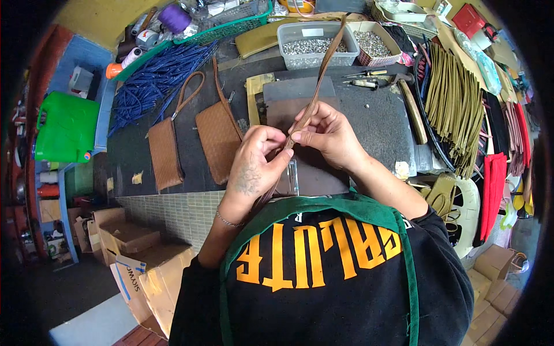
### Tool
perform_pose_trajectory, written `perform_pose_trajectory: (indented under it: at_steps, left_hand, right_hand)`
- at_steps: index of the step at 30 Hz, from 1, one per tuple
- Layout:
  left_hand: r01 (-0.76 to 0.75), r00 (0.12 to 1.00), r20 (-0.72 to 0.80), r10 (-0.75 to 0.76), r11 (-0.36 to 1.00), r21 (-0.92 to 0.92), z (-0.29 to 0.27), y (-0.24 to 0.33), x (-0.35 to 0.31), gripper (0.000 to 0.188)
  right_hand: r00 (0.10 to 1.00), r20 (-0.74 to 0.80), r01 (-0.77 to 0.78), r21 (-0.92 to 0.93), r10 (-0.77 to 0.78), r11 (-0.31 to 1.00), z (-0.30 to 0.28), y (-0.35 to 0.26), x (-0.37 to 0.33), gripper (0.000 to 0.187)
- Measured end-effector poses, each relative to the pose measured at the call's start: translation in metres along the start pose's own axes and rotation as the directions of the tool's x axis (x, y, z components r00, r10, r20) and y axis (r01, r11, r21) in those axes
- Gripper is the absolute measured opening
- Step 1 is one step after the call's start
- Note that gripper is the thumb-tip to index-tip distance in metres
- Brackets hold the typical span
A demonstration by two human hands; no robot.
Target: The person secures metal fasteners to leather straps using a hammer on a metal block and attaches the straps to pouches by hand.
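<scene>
A long brown leather strap (325, 64) runs up from between my hands toward the back of the table. My left hand (251, 164) pinches its lower part between thumb and fingers. Close beside it, my right hand (334, 138) grips the same strap a little higher, thumb on top. Under my hands lies a dark brown slab (323, 173) on the work table. To the left rest two brown woven-texture pouches: a smaller one (164, 153) with a looped wrist strap and a larger one (216, 138) with its strap stretched upward.
A clear tub (314, 61) and a pink-white basket (384, 59) of small metal parts stand behind. At right lie a wooden-handled hammer (412, 112), small hand tools (365, 83) and olive strips (459, 104). Blue strips (153, 81) are heaped at left.
</scene>
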State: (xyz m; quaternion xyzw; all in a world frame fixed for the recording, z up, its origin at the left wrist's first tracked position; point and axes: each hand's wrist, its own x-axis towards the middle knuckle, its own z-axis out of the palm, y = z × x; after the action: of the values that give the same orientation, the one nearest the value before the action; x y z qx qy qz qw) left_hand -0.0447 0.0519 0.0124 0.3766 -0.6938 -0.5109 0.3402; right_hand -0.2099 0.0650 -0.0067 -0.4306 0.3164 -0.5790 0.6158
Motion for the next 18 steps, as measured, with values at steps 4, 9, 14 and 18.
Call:
perform_pose_trajectory:
  at_steps: [4, 9, 14, 18]
  left_hand:
    - [0.071, 0.996, 0.046, -0.072, 0.997, 0.021, 0.0, 0.006, -0.001, 0.007]
    - [-0.16, 0.983, -0.053, 0.176, 0.961, 0.225, 0.006, 0.004, -0.002, 0.012]
    - [-0.049, 0.989, -0.149, 0.023, 0.984, -0.17, 0.011, 0.0, -0.012, 0.007]
    - [0.013, 0.979, -0.183, -0.084, 0.934, -0.356, 0.0, 0.001, -0.016, 0.008]
  right_hand:
    - [0.998, -0.012, 0.064, -0.056, -0.065, 0.996, 0.007, -0.007, -0.003, 0.02]
    - [0.996, 0.014, 0.095, -0.171, -0.094, 0.981, 0.006, -0.003, -0.005, 0.019]
    - [0.917, 0.371, 0.061, -0.489, 0.144, 0.87, -0.009, -0.036, 0.023, 0.025]
    - [0.911, -0.285, -0.081, -0.832, -0.299, 0.548, -0.123, -0.08, 0.098, 0.024]
